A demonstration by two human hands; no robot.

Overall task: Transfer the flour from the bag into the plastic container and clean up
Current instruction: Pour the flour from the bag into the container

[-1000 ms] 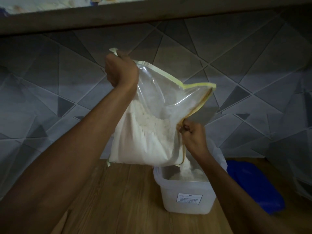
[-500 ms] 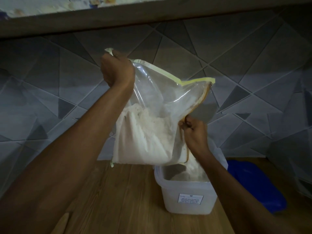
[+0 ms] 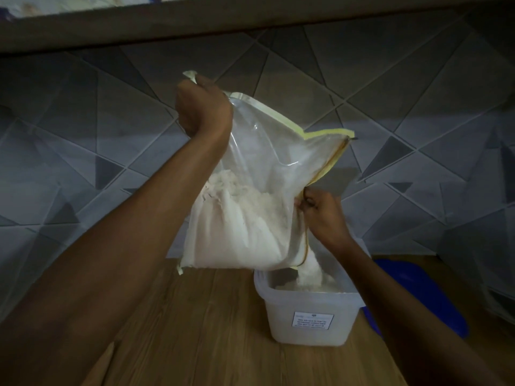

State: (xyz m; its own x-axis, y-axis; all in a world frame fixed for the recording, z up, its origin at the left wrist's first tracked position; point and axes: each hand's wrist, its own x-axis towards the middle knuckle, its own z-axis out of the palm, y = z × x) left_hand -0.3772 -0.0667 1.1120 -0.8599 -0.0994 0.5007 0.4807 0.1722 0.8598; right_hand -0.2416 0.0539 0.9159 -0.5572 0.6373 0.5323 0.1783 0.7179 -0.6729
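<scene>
Both hands' grip clenches the bag (image 3: 250, 218) above a container (image 3: 312, 316) on wooden counter (image 3: 195, 330) before grey tiles (image 3: 418, 93).

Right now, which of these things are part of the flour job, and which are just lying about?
In the job:
- flour bag, gripped by left hand and right hand
- flour stream
- plastic container

Lying about:
- blue object behind the container; possibly its lid, I cannot tell
- wooden counter

Clear yellow-edged flour bag (image 3: 259, 190) tilted above white plastic container (image 3: 309, 316) — flour (image 3: 310, 270) streaming in
</scene>
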